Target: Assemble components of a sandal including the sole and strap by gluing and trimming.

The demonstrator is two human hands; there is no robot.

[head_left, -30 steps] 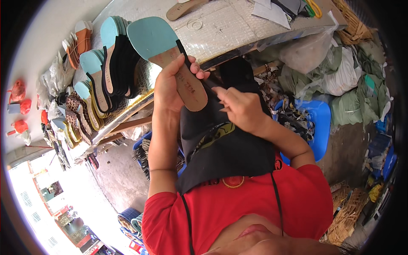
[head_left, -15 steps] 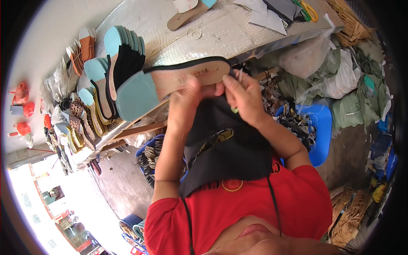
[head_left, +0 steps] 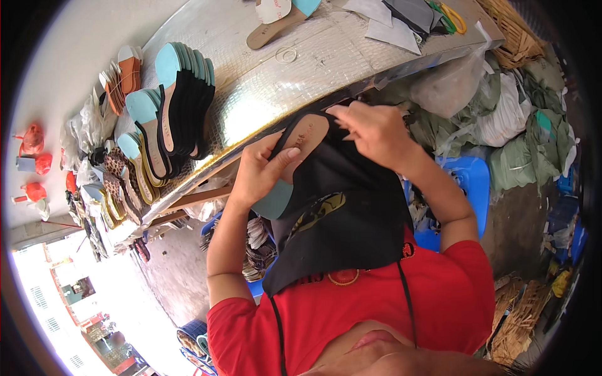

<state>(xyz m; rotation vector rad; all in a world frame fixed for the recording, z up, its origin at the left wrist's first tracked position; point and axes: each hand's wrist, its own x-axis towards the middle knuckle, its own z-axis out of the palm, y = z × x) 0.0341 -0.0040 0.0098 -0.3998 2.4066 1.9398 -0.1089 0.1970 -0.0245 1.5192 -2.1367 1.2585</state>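
Note:
My left hand (head_left: pixel 262 170) grips a shoe insole (head_left: pixel 307 135) over my lap, its thumb lying across the tan upper face. Black edging runs round the insole's forepart, and its light blue heel (head_left: pixel 274 200) hangs below the hand. Beside the toe end, my right hand (head_left: pixel 379 135) is closed in a pinch at the black edge; what its fingertips hold is too small to make out. A black apron (head_left: pixel 345 219) spreads beneath the insole. The workbench (head_left: pixel 332 62) lies just beyond both hands.
Stacked blue-heeled insoles (head_left: pixel 186 100) stand on the bench's left side, near brown ones (head_left: pixel 130 69). Scissors with yellow handles (head_left: pixel 453 19) lie by grey scraps at the far right. A blue bin (head_left: pixel 473 188) sits right of my lap, near green sacks (head_left: pixel 520 163).
The insole has swung down off the bench edge toward my lap, its heel now nearer me. My left hand has shifted down and left with it; my right hand has moved slightly right.

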